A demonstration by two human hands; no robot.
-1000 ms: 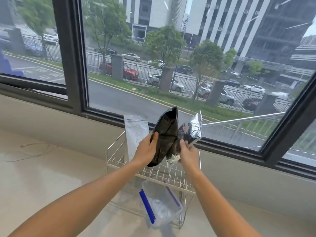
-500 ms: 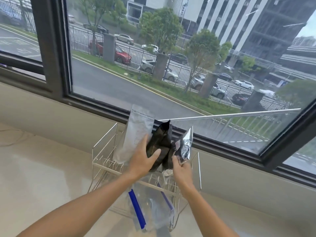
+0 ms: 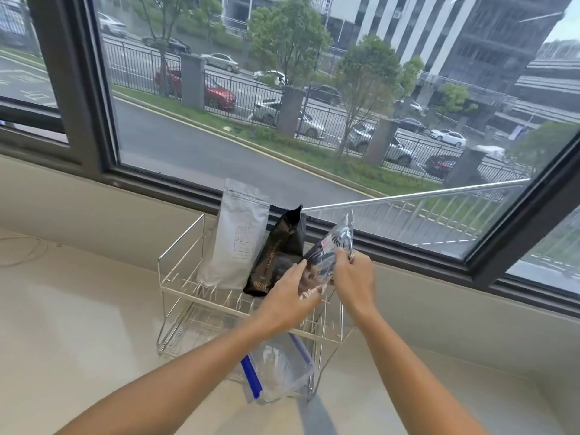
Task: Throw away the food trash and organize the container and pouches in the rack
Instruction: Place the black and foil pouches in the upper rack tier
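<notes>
Daylight from a wide window (image 3: 282,105) with a street beyond falls on a pale counter (image 3: 78,324) across the lower frame. At centre, the right hand (image 3: 353,279) pinches the upper edge of a silvery, partly clear pouch (image 3: 332,249), its fingers closed on the crinkled top. The left hand (image 3: 290,298) cups the same pouch lower down, fingers spread loosely over its printed front. This pouch tilts toward the upper right, above the top tier of a white wire rack (image 3: 182,255).

Just left of the hands, a black pouch (image 3: 276,252) stands in the rack's top tier, leaning slightly right. Beside it, further left, a grey-white pouch (image 3: 235,233) stands upright. Below the hands, a clear container with a blue strip (image 3: 276,372) sits tilted in the rack's lower level.
</notes>
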